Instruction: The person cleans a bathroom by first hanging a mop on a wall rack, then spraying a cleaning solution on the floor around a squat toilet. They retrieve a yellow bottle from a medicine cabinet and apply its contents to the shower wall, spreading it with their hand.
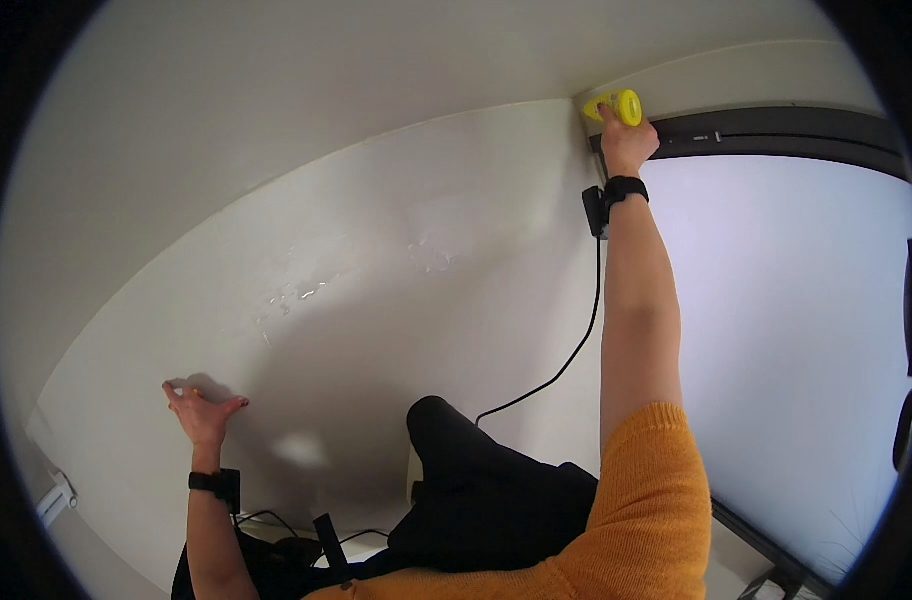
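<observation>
At the upper right, my right hand (627, 142) is closed around a yellow bottle (613, 107), near the corner where the pale surfaces meet the dark frame. The bottle lies tilted, its base toward the right. My left hand (200, 415) is at the lower left over the pale smooth surface (486, 322), its thumb and fingers spread; a small orange spot shows by the fingers, too small to name. Wet streaks (309, 290) glisten on the surface between the hands, with a fainter wet patch (431, 257) further right.
A dark frame (786, 131) borders a bright frosted panel (786, 315) on the right. A black cable (597, 300) hangs from the device at my right wrist. My dark-clothed knee (433, 427) is at the lower middle. A white fitting (56, 499) is at the far lower left.
</observation>
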A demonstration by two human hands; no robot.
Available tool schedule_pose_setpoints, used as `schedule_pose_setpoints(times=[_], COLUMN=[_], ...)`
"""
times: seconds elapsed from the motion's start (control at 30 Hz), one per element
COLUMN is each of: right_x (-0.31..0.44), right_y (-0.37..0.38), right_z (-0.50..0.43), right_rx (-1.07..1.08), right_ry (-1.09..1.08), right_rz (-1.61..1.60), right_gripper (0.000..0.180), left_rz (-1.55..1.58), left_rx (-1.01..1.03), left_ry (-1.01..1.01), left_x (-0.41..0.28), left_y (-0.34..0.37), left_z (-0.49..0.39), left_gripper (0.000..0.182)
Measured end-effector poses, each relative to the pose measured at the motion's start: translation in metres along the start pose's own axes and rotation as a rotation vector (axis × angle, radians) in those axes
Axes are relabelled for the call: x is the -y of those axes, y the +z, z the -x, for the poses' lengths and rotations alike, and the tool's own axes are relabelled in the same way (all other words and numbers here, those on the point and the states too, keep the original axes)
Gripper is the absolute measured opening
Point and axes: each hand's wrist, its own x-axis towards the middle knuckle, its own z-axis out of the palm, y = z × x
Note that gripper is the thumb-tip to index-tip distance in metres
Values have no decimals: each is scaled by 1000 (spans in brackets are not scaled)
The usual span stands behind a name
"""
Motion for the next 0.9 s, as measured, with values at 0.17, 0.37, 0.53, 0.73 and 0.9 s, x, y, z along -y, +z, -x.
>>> schedule_pose_setpoints(times=[0.17,0.37,0.53,0.73,0.9], right_x=[12,15,11,1,20], right_y=[3,6,7,1,-24], right_z=[-18,-21,-18,-1,12], right_rx=[3,33,29,106,110], right_ry=[-59,-74,-76,-39,45], right_rz=[-30,-14,41,84,-384], right_gripper=[34,39,29,33,39], left_rz=[5,9,-6,1,-208], left_rx=[-2,26,19,-7,144], left_ry=[6,-29,-25,16,36], left_x=[-9,-10,-9,-7,-26], left_y=[8,5,2,-16,-26], left_z=[3,7,2,0,1], left_gripper=[90,89,91,91,93])
